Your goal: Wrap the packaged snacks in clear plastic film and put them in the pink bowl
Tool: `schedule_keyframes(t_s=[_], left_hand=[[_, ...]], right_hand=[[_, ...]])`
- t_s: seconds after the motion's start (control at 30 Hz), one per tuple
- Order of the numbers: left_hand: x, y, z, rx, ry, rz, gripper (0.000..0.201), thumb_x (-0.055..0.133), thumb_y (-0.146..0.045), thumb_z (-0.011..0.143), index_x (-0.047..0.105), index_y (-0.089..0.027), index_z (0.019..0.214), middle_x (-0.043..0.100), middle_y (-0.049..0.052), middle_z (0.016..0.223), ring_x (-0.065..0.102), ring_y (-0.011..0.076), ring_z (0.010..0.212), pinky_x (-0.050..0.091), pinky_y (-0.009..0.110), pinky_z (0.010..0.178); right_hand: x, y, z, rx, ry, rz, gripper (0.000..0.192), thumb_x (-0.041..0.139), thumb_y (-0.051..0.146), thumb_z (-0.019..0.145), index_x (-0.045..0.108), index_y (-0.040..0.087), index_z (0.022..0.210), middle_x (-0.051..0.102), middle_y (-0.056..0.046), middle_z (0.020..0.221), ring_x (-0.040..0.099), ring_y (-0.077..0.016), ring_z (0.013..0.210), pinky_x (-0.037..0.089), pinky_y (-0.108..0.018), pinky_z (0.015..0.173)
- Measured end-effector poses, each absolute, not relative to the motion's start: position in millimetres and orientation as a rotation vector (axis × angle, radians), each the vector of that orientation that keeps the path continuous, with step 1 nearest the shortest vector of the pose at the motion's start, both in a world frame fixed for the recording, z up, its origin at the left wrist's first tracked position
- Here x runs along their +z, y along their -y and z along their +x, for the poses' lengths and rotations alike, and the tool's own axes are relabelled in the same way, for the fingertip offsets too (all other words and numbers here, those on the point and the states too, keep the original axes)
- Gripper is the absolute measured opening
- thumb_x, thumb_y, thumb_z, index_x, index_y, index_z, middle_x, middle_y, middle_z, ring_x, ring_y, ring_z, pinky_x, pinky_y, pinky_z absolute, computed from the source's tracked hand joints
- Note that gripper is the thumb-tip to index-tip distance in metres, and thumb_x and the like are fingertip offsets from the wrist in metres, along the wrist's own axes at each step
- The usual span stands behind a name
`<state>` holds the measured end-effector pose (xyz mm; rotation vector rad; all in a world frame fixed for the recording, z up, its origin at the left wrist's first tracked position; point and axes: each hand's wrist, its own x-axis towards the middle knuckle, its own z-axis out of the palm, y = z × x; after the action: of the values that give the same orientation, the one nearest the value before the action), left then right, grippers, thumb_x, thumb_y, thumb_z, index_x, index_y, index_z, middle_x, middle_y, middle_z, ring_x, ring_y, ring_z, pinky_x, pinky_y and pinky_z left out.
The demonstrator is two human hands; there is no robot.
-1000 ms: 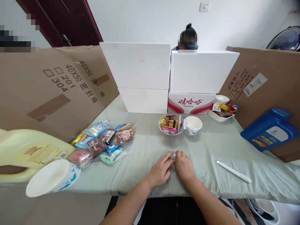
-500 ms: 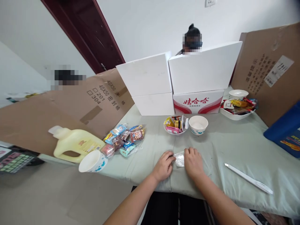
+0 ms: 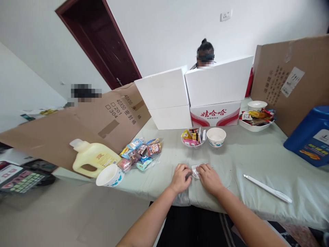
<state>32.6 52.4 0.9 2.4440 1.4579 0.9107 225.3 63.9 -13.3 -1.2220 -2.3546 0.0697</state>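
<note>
Holding: my left hand and right hand pinch a clear wrapper between them
Wrapper: low over the table edge, before the snack bowl

Red "娃哈哈" on white carton; left of it, cardboard sheet w/ "40X50", "201", "304".
</note>
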Motion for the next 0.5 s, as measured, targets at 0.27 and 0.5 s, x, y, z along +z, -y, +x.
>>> schedule_keyframes(t_s=[0.27, 0.5], left_hand=[[4.7, -54.0, 42.2, 0.928, -1.362, 2.418, 0.027, 0.067, -0.012, 0.068, 0.065, -0.021, 0.093, 0.058, 0.005, 0.098, 0.051, 0.0238, 0.097, 0.045, 0.041, 0.089], [-3.0, -55.2, 38.5, 1.016, -1.488, 2.302, 0.021, 0.075, -0.024, 0.070, 0.064, -0.021, 0.088, 0.057, 0.004, 0.092, 0.050, 0.0243, 0.093, 0.046, 0.042, 0.084]], right_hand=[[-11.4, -60.4, 224.6, 0.033, 2.361, -1.257, 0.026, 0.050, 0.015, 0.090, 0.062, 0.018, 0.113, 0.062, -0.008, 0.104, 0.053, -0.0212, 0.095, 0.043, -0.034, 0.089], [-12.9, -61.2, 222.6, 0.008, 2.382, -1.290, 0.027, 0.048, 0.015, 0.091, 0.061, 0.018, 0.114, 0.061, -0.008, 0.107, 0.052, -0.0210, 0.097, 0.043, -0.034, 0.090]])
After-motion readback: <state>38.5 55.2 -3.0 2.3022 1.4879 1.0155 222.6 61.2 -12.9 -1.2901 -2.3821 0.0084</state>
